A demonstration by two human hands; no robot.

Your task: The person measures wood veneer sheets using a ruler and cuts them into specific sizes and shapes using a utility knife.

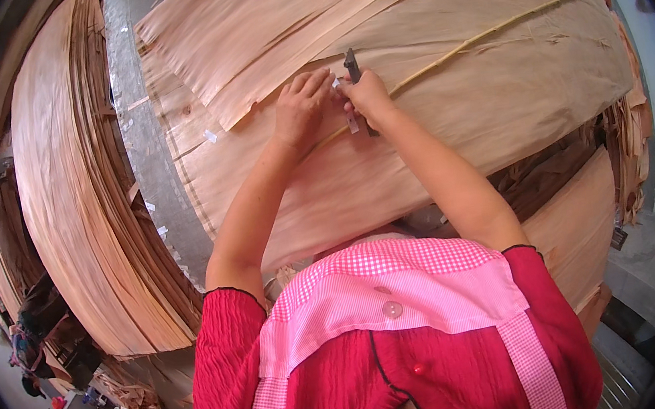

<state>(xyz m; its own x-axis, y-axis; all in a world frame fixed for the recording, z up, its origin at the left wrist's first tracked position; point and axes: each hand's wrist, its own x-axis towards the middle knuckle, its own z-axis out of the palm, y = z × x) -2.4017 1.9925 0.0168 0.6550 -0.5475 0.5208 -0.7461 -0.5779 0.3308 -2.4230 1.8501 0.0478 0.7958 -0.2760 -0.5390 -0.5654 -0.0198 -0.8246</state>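
My right hand (pixel 369 96) is closed around a dark, narrow tool (pixel 352 64); its upper end pokes out above my thumb and its lower end shows below my palm, though I can't tell what kind of tool it is. My left hand (pixel 302 109) lies palm down with the fingers stretched out, just beside the right — near each other, with a small white bit (pixel 335 83) between them. Both are over the middle of a broad, thin wood sheet (pixel 450 142), near the torn lower edge of another sheet (pixel 243 32) above it. A long yellowish stick (pixel 478 39) slants across the wood and passes by my right hand. A white scrap (pixel 211 136) lies off to my left. Further left are a grey table edge (pixel 147 144) and a tall stack of wood sheets (pixel 59 186). I'm wearing a pink apron (pixel 384 279) over a red shirt (pixel 227 353).
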